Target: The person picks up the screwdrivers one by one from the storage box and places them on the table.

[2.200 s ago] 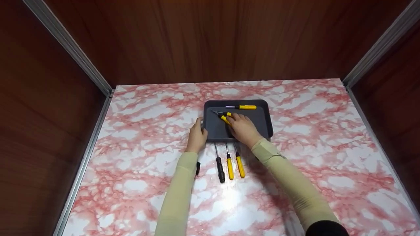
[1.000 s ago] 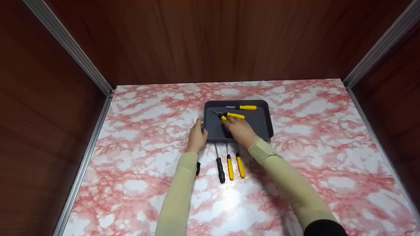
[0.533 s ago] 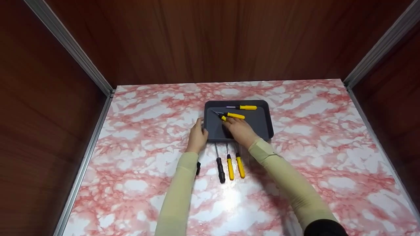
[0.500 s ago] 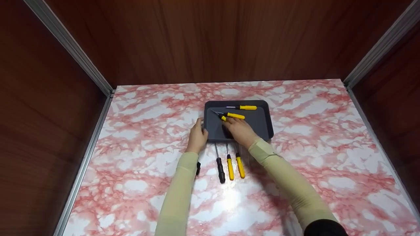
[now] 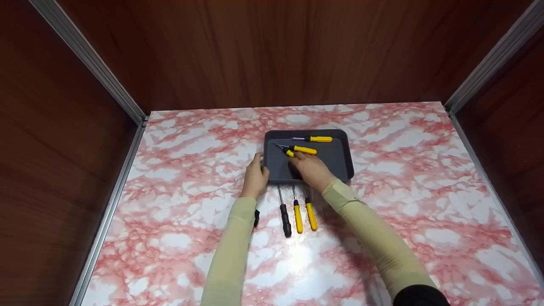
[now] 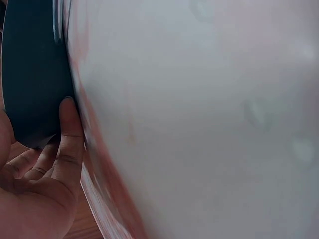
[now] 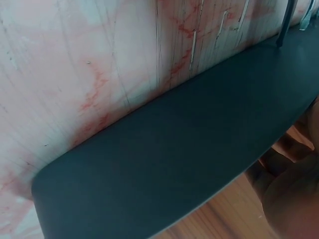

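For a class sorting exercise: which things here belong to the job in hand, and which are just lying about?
Part of the job:
Dark tray, touched by the left hand
Partly covered screwdriver, under the right hand
Probably the tray's back screwdriver and middle screwdriver

Lying untouched on the table, though perhaps meant for it:
Black screwdriver
Central yellow screwdriver
Rightmost yellow screwdriver

Dressed in snug, pale yellow-green sleeves (image 5: 228, 250) — creased on the right, with a small dark mark (image 5: 357, 199) near that cuff (image 5: 338, 194) — and a black band (image 5: 420, 296) higher up.
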### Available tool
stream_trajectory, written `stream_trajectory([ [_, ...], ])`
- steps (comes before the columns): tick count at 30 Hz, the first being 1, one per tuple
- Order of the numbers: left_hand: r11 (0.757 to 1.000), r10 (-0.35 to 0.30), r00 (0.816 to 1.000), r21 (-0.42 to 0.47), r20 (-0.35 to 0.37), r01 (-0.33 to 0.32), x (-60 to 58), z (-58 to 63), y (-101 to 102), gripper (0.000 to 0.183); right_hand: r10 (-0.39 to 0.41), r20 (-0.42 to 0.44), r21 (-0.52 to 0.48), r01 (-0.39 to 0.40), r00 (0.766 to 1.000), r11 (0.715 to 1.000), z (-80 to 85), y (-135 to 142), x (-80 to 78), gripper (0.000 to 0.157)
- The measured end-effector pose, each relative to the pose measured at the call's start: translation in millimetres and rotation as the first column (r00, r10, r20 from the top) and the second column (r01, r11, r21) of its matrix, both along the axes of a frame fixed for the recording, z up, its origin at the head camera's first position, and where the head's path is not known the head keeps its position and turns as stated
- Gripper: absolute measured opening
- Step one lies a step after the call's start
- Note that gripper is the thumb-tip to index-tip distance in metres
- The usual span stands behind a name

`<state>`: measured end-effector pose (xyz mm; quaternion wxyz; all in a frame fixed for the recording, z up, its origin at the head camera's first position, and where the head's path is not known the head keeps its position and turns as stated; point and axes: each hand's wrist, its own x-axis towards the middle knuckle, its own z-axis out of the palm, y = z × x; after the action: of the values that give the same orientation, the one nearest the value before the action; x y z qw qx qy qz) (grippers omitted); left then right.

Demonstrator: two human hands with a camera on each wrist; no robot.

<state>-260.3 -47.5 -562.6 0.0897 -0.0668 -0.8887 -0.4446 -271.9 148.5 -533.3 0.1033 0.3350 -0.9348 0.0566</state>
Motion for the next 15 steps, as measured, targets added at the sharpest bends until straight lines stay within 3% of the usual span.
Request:
stream_trajectory([
  [15, 1.0, 0.002, 1.0, 0.006, 0.01, -0.002, 0.3, 0.5, -0.2, 0.046, -0.039, -0.014, 0.036, 0.04, 0.999, 0.999, 0.6, -0.3, -0.9, 0.036],
])
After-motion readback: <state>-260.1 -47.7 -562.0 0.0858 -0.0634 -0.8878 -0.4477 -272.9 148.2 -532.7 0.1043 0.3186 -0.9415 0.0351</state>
